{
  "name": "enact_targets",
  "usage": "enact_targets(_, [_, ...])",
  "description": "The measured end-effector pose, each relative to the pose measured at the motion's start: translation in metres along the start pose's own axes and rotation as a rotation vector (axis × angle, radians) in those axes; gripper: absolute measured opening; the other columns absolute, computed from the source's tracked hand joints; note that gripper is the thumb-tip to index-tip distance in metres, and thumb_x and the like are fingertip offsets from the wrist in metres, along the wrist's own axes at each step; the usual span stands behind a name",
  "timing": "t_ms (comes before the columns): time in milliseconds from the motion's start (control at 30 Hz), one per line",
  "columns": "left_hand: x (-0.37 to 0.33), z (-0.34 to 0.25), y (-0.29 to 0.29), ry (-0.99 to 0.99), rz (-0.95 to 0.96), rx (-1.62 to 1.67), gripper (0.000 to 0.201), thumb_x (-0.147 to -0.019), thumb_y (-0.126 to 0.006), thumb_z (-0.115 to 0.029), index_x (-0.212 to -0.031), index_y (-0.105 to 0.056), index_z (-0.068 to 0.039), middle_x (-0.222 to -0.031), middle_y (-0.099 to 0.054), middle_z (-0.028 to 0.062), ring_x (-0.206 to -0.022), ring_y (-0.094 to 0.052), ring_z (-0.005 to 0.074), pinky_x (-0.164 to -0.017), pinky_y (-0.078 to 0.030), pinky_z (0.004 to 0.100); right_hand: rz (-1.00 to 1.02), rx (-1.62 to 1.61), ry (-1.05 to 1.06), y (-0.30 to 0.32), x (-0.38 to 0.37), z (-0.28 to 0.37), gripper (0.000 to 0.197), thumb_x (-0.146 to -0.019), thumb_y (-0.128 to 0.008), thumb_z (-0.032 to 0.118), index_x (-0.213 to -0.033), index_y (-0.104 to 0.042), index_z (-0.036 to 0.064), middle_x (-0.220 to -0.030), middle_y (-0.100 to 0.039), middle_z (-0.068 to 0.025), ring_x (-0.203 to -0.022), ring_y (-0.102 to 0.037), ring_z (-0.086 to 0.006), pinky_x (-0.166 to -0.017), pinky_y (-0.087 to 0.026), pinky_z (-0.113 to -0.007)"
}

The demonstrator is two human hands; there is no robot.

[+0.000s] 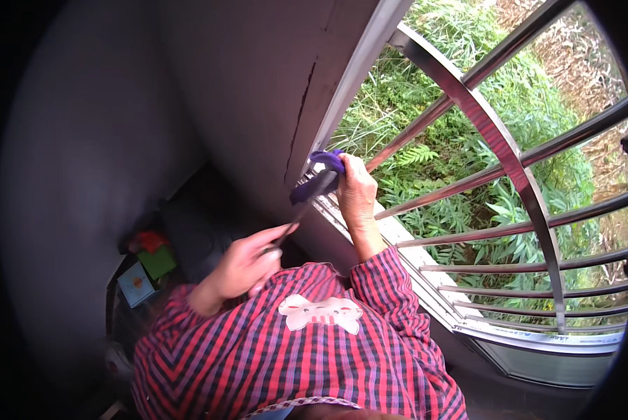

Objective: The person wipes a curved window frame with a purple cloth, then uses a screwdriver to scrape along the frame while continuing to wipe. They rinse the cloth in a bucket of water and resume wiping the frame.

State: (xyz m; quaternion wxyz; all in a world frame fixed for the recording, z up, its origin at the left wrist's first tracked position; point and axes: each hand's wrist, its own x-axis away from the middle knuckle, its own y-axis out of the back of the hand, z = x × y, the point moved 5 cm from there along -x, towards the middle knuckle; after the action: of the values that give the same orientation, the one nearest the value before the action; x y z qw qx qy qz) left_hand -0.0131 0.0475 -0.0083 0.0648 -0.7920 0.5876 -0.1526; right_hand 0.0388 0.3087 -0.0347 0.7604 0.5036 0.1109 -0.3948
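My left hand [242,268] is closed around the thin handle of a long dark tool [301,213], slightly smeared by motion. The tool slants up and to the right, and its broader grey-black end overlaps a purple cloth-like piece [328,160]. I cannot make out what kind of tool it is. My right hand [358,187] is raised beside the window frame, its fingers closed on the purple piece. Part of that piece hangs left of the fingers, behind the tool's end. Both forearms wear red and dark checked sleeves.
To the right is a window opening with a white sill [398,234] and curved metal bars [524,178]; green plants grow outside. A grey wall [258,77] with a dark crack rises ahead. At lower left lie a light blue box [136,285], a green box [158,262] and something red.
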Motion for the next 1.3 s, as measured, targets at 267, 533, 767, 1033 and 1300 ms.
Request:
enact_targets(267, [-0.006, 0.013, 0.012, -0.365, -0.393, -0.282, 0.024, -0.104, -0.055, -0.01, -0.085, -0.061, 0.004, -0.074, -0.059, 0.0036, -0.062, -0.056, 0.008, -0.059, -0.046, 0.0239, 0.055, -0.975, -0.43, 0.017, 0.049, 0.043, 0.022, -0.097, -0.053, 0.0, -0.116, -0.064, -0.003, -0.108, -0.068, -0.0066, -0.101, -0.062, -0.0143, -0.096, -0.047, -0.028])
enact_targets(533, [-0.045, 0.038, -0.049, -0.213, -0.168, -0.391, 0.025, -0.105, -0.054, -0.012, -0.094, -0.07, 0.003, -0.074, -0.065, 0.0076, -0.063, -0.064, 0.0137, -0.06, -0.052, 0.028, 0.337, -1.49, -0.546, 0.035, 0.093, 0.062, 0.052, -0.099, -0.058, 0.022, -0.144, -0.048, -0.001, -0.121, -0.061, -0.0067, -0.108, -0.059, -0.0148, -0.097, -0.046, -0.03])
enact_targets(767, [-0.057, 0.046, -0.053, -0.203, -0.214, -0.102, 0.026, -0.107, -0.057, -0.018, -0.105, -0.072, 0.003, -0.095, -0.073, 0.0109, -0.082, -0.072, 0.018, -0.073, -0.058, 0.0295, -0.158, -1.353, -0.416, 0.092, 0.074, 0.031, 0.043, -0.11, -0.05, 0.04, -0.111, -0.064, -0.0007, -0.101, -0.068, -0.0065, -0.09, -0.065, -0.0136, -0.082, -0.052, -0.028])
enact_targets(1033, [-0.106, 0.081, -0.095, -0.415, 0.018, 0.111, 0.032, -0.104, -0.055, -0.01, -0.135, -0.056, -0.005, -0.127, -0.063, 0.0085, -0.118, -0.061, 0.0174, -0.106, -0.05, 0.0339, 0.433, -0.581, 0.149, 0.117, 0.061, 0.092, 0.03, -0.096, -0.063, 0.001, -0.126, -0.061, -0.0003, -0.106, -0.07, -0.017, -0.101, -0.072, -0.032, -0.088, -0.056, -0.034])
enact_targets(1300, [-0.132, 0.055, -0.077, -0.358, -0.195, 0.455, 0.043, -0.111, -0.042, -0.037, -0.134, -0.058, -0.005, -0.11, -0.068, 0.0049, -0.1, -0.067, 0.0151, -0.087, -0.057, 0.0305, 0.328, -0.923, -0.216, 0.133, 0.088, 0.068, 0.057, -0.109, -0.045, 0.051, -0.125, -0.063, -0.0014, -0.107, -0.07, -0.0084, -0.096, -0.065, -0.0198, -0.091, -0.049, -0.03])
